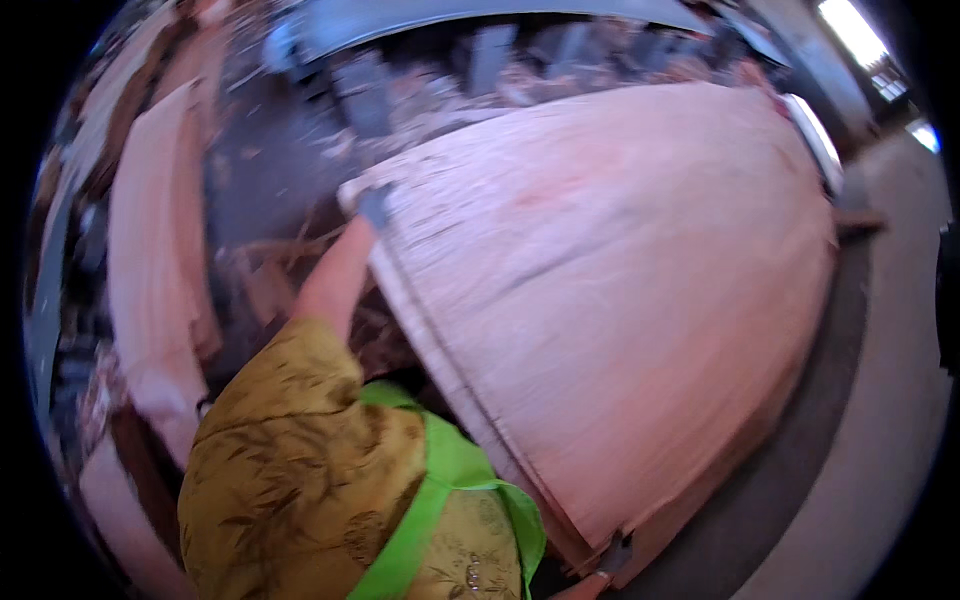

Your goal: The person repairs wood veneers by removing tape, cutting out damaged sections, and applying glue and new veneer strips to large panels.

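A large pale pinkish wood veneer sheet [620, 280] lies on top of a stack of similar sheets, whose layered edges show along the near left side. My left hand [373, 207], in a grey glove, is closed on the stack's left corner, with the arm stretched out. At the near right corner my right hand [618, 552], in a dark glove, grips the sheet's edge. Blur and the small size hide the single fingers of both hands. How many layers each hand holds cannot be made out.
More long veneer strips [155, 260] lie to the left. Torn wood scraps [270, 285] litter the dark floor beside the stack. A machine frame with a pale blue top [490, 12] stands at the far side. A pale walkway [880, 400] runs along the right.
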Motion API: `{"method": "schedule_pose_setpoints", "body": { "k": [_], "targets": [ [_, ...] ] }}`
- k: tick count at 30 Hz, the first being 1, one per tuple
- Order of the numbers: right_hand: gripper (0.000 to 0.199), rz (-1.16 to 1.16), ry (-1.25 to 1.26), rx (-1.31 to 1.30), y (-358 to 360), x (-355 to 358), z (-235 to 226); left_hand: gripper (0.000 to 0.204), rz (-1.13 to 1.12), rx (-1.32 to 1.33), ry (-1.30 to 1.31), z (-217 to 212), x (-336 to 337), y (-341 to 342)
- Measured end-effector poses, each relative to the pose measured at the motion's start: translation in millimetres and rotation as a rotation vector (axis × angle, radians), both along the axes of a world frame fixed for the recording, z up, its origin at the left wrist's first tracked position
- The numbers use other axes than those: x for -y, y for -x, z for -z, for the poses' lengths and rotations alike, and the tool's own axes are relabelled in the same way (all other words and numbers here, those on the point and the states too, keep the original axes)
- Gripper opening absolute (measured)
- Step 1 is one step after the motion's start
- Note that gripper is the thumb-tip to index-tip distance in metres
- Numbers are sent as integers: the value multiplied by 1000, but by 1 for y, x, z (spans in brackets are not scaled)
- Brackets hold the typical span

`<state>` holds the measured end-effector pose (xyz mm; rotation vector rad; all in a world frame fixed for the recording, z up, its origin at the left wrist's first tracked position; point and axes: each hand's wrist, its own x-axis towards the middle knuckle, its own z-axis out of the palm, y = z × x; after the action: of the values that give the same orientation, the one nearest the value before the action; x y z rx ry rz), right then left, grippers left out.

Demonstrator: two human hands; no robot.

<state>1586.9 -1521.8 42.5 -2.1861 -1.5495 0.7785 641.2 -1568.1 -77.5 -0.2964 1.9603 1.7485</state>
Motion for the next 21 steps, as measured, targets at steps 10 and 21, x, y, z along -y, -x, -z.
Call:
{"method": "schedule_pose_setpoints", "body": {
  "k": [10, 21],
  "targets": [
    [54, -103, 55, 189, -37, 24, 84, 35, -32, -80, -212, -6, 14, 2],
    [61, 6, 222, 128, -18, 41, 31, 55, 720, -704, 1092, -7, 20, 5]
  ]
}}
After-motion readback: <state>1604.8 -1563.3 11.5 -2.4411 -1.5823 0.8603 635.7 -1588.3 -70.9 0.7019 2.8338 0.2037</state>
